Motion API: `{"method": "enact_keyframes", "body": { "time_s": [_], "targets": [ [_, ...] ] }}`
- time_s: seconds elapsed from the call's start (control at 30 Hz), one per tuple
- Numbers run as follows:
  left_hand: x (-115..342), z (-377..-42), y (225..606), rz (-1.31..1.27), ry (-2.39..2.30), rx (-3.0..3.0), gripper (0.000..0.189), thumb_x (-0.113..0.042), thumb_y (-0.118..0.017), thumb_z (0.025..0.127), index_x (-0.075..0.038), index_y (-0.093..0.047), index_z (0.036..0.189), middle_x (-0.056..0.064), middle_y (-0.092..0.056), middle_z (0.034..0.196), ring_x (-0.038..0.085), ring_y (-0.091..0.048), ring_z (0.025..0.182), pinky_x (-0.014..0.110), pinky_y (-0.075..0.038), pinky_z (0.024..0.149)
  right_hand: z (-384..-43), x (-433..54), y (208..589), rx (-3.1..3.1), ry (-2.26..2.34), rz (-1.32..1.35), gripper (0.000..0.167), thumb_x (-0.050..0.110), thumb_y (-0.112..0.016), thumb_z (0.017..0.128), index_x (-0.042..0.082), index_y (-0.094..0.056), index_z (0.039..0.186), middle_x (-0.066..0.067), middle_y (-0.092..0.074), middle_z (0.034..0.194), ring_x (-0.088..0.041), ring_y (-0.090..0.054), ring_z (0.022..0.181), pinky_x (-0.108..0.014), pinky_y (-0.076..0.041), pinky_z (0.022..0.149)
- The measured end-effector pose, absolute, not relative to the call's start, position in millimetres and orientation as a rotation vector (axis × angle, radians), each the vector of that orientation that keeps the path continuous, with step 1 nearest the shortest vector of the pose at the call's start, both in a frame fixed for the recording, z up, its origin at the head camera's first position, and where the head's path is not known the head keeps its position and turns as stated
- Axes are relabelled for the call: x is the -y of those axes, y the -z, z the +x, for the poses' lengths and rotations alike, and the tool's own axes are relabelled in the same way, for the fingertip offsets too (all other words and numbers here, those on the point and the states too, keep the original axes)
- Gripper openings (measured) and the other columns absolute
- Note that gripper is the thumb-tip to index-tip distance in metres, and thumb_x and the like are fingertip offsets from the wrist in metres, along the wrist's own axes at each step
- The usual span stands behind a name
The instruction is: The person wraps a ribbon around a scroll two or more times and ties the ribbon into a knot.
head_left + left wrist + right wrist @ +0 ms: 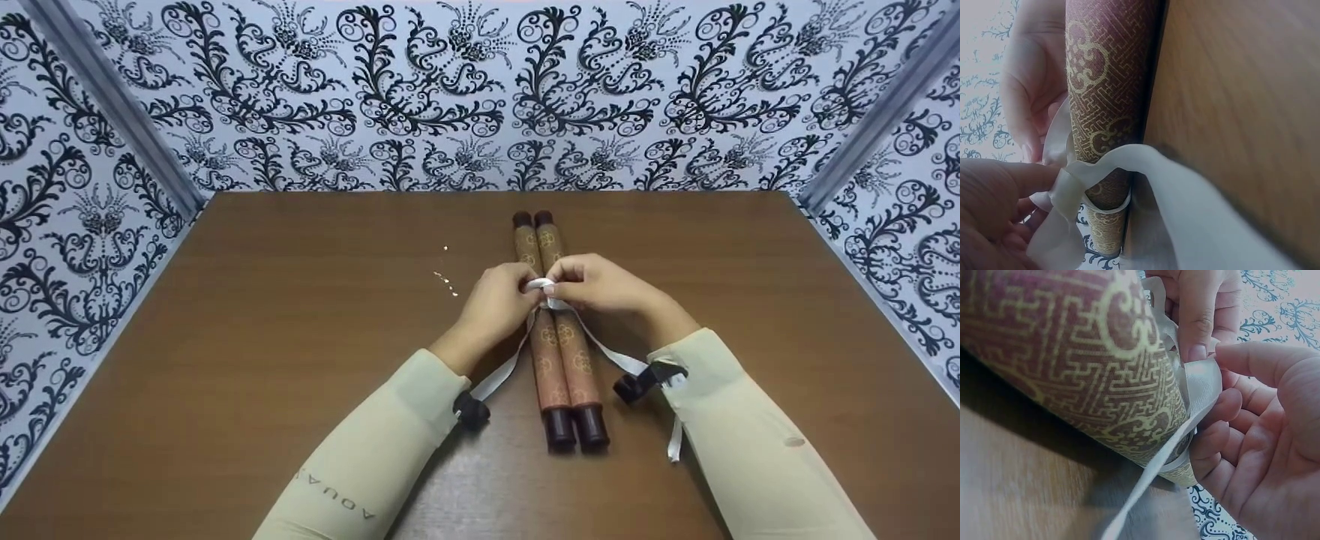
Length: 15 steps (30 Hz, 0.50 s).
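A rolled scroll [551, 352] lies lengthwise on the table as two side-by-side rolls with dark knobs at both ends. Its brocade bears gold flower and lattice patterns. A white ribbon [1129, 154] circles the rolls, with a loop raised above them and tails trailing toward both wrists. My left hand [499, 300] pinches the ribbon between thumb and fingers at the left of the loop. From the right, my right hand [600, 285] pinches the ribbon [1202, 385] with thumb and index finger. The fingertips of both hands are close together over the scroll, and they partly hide the knot area.
The brown wooden table [300, 315] extends around the scroll. Small white flecks [448, 283] show left of it. Patterned black-and-white panels [450, 97] wall the back and sides. Black straps [472, 411] are at both wrists, close to the ribbon tails.
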<state>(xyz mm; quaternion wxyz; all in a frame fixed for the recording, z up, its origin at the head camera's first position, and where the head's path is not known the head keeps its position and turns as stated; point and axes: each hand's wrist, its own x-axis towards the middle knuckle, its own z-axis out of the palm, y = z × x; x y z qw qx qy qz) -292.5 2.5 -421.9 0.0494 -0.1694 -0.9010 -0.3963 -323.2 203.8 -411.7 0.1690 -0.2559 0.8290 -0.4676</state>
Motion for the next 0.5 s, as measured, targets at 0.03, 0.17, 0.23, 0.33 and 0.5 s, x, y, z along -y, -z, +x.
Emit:
{"method": "enact_keyframes", "body": {
  "time_s": [0.03, 0.17, 0.23, 0.33, 0.5],
  "targets": [
    [-2.5, -292.4, 421.8, -0.503, 1.212, 2.742, 0.005, -0.010, -0.072, 0.093, -0.007, -0.072, 0.089, -0.002, -0.063, 0.079, 0.014, -0.055, 0.074, 0.027, -0.046, 0.069, -323.0, -203.9, 411.4, -2.347, 1.334, -0.732, 0.017, 0.012, -0.067, 0.099, -0.005, -0.068, 0.102, 0.004, -0.057, 0.073, -0.005, -0.049, 0.061, -0.019, -0.041, 0.057],
    [-3.1, -292.2, 422.0, -0.458, 1.247, 2.735, 0.004, -0.008, -0.070, 0.093, -0.008, -0.069, 0.090, 0.000, -0.065, 0.081, 0.014, -0.057, 0.075, 0.028, -0.047, 0.070, -321.8, -204.0, 410.9, -2.298, 1.352, -0.739, 0.018, 0.011, -0.069, 0.098, -0.006, -0.067, 0.103, 0.004, -0.059, 0.077, -0.005, -0.050, 0.064, -0.018, -0.042, 0.059],
    [-3.2, -292.6, 422.4, -0.445, 1.254, 2.739, 0.003, -0.008, -0.069, 0.093, -0.008, -0.068, 0.090, 0.001, -0.066, 0.082, 0.015, -0.057, 0.076, 0.028, -0.047, 0.070, -322.0, -204.2, 411.0, -2.275, 1.368, -0.738, 0.019, 0.011, -0.068, 0.098, -0.007, -0.067, 0.103, 0.004, -0.059, 0.078, -0.005, -0.050, 0.064, -0.018, -0.042, 0.060],
    [-3.0, -292.5, 422.7, -0.438, 1.252, 2.743, 0.004, -0.007, -0.067, 0.094, -0.008, -0.068, 0.091, 0.001, -0.066, 0.083, 0.015, -0.056, 0.076, 0.029, -0.047, 0.071, -322.7, -204.9, 411.6, -2.271, 1.389, -0.724, 0.020, 0.012, -0.063, 0.101, -0.008, -0.066, 0.101, 0.003, -0.060, 0.076, -0.006, -0.049, 0.062, -0.019, -0.042, 0.059],
    [-2.2, -291.6, 422.1, -0.431, 1.250, 2.746, 0.004, -0.007, -0.066, 0.094, -0.009, -0.067, 0.091, 0.000, -0.064, 0.082, 0.015, -0.056, 0.076, 0.030, -0.046, 0.070, -325.1, -205.1, 413.7, -2.253, 1.458, -0.654, 0.015, 0.009, -0.059, 0.103, -0.006, -0.062, 0.104, 0.002, -0.066, 0.076, -0.007, -0.051, 0.058, -0.019, -0.043, 0.056]
  ]
}}
